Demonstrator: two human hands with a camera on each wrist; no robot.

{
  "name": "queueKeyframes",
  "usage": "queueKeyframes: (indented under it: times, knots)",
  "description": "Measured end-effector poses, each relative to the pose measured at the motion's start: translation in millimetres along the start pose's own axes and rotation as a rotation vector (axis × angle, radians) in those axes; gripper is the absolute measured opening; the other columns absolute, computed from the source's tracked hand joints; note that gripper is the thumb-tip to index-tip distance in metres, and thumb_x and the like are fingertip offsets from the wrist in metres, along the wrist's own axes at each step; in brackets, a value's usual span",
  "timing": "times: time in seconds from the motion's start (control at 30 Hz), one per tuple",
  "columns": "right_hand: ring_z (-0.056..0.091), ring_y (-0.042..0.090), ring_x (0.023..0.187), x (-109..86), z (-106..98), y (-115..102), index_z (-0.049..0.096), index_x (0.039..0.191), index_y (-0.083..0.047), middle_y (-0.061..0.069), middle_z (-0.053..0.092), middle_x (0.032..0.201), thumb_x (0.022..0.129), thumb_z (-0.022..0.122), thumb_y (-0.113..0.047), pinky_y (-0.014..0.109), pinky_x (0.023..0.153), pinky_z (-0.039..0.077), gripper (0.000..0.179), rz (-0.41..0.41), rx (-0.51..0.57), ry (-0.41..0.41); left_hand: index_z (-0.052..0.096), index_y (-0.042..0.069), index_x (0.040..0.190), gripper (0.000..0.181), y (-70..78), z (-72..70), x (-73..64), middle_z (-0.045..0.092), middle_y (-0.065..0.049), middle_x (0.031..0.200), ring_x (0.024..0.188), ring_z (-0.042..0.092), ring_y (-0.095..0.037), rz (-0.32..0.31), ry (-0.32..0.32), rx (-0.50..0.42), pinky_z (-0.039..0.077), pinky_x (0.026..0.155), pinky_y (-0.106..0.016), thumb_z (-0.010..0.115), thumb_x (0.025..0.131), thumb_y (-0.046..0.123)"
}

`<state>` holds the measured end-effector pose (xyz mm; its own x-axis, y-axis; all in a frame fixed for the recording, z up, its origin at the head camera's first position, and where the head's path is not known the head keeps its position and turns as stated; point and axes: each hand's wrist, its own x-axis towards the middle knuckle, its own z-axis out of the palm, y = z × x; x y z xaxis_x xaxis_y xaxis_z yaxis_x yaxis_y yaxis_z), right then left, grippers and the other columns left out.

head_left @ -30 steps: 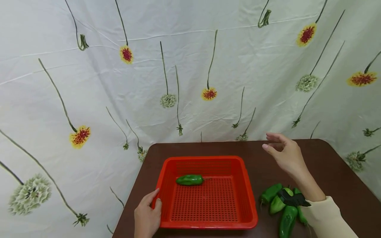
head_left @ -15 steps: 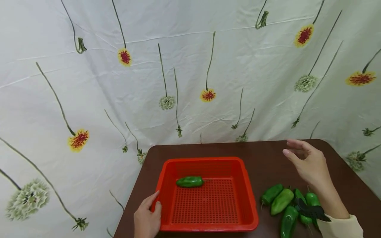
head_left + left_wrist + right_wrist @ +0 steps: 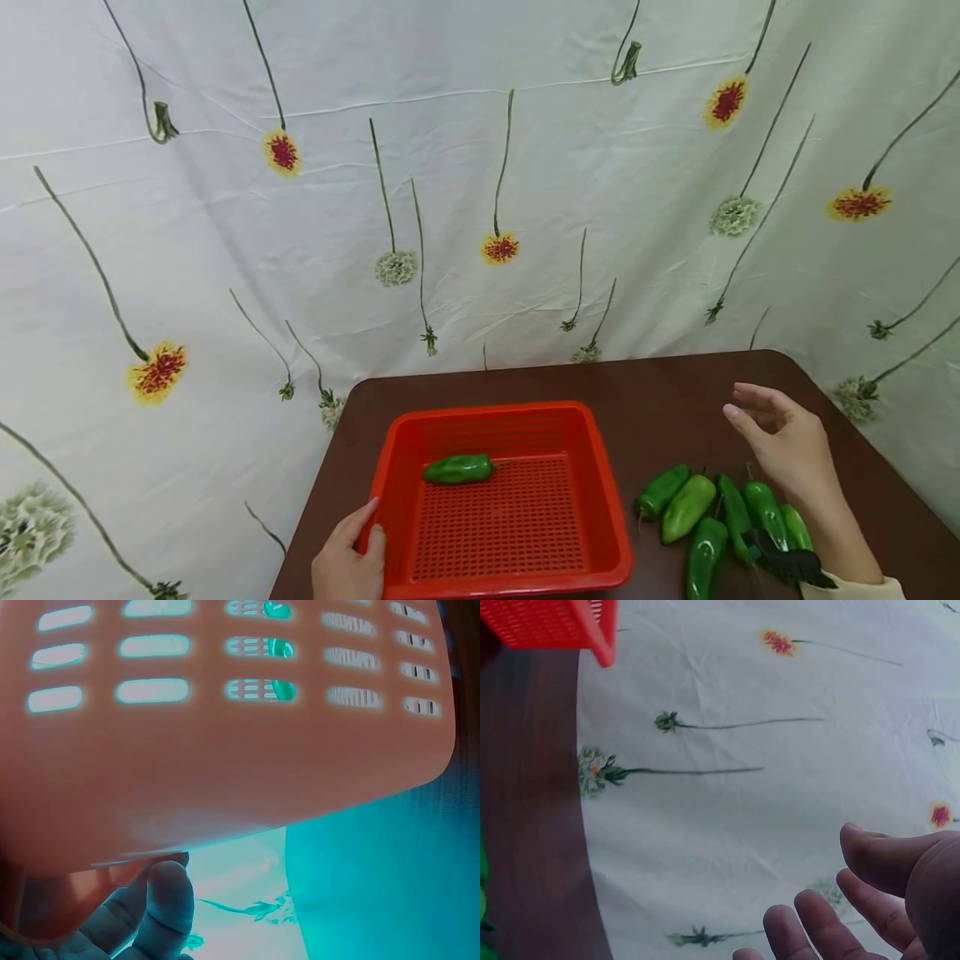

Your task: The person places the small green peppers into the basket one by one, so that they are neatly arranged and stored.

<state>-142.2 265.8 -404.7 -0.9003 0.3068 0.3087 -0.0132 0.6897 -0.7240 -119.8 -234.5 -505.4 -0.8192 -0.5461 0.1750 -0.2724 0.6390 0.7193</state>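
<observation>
A red plastic basket (image 3: 613,492) with a slotted floor sits on the table. One green pepper (image 3: 459,469) lies inside it, near the back left. My left hand (image 3: 348,558) grips the basket's left rim, thumb and fingers on either side; in the left wrist view the fingers (image 3: 169,900) are at the rim beneath the slotted wall. My right hand (image 3: 791,442) is raised over the table's right side, fingers loosely bent and thumb apart, holding nothing. Several green peppers, among them a paler one (image 3: 688,509), lie in a group between the basket and my right forearm.
The dark brown table (image 3: 667,392) has rounded back corners. Behind it hangs a white cloth (image 3: 450,200) printed with flowers. A black strap (image 3: 787,562) around the right wrist overlaps some of the peppers in the head view.
My right hand has moved right, away from the basket, uncovering more peppers. The head view has turned slightly right. My left hand keeps its grip on the basket's rim.
</observation>
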Motion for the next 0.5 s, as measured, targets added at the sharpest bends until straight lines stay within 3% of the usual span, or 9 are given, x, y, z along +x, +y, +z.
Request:
queueKeyframes:
  times: [0.17,0.27,0.33,0.4,0.5]
  knots:
    - [0.042,-0.022,0.082,-5.5,-0.7,20.3,0.052,0.134,-0.018,0.012,0.061,0.125,0.087,0.059,-0.048,0.018,0.063,0.045,0.056,0.083,-0.017,-0.013,0.071,0.022,0.113,0.032,-4.4,1.4,-0.7,0.069,-0.002,0.112,0.095,0.068,-0.026,-0.003,0.049,0.007,0.055,0.077,-0.046,0.062,0.082,0.017]
    - [0.052,-0.004,0.088,-8.2,-3.0,32.3,0.049,0.137,-0.017,0.019,0.058,0.128,0.087,0.058,-0.051,0.023,0.062,0.046,0.061,0.134,-0.061,-0.003,0.071,0.022,0.112,0.032,-5.4,1.5,0.1,0.069,-0.002,0.111,0.093,0.068,-0.026,0.014,0.061,0.009,0.055,0.076,-0.046,0.062,0.082,0.017]
    - [0.056,0.015,0.098,-10.1,-6.6,41.1,0.046,0.14,-0.016,0.022,0.055,0.131,0.087,0.055,-0.053,0.031,0.064,0.048,0.066,0.182,-0.068,-0.005,0.07,0.022,0.113,0.032,-5.2,2.2,0.8,0.069,-0.002,0.112,0.094,0.068,-0.026,0.023,0.053,0.012,0.055,0.076,-0.045,0.062,0.083,0.017]
    - [0.052,0.034,0.109,-12.2,-9.7,50.0,0.043,0.142,-0.014,0.025,0.052,0.133,0.088,0.054,-0.055,0.039,0.068,0.048,0.069,0.22,-0.069,-0.007,0.07,0.022,0.114,0.033,-4.7,3.2,1.4,0.069,-0.002,0.113,0.094,0.068,-0.025,0.028,0.047,0.011,0.056,0.076,-0.045,0.062,0.083,0.017]
    - [0.046,0.044,0.115,-16.5,-13.4,63.6,0.04,0.143,-0.011,0.028,0.048,0.135,0.088,0.051,-0.057,0.047,0.072,0.045,0.073,0.269,-0.075,-0.026,0.07,0.022,0.115,0.033,-3.9,5.1,1.6,0.069,-0.002,0.113,0.096,0.068,-0.024,0.027,0.046,0.008,0.056,0.077,-0.044,0.062,0.083,0.018]
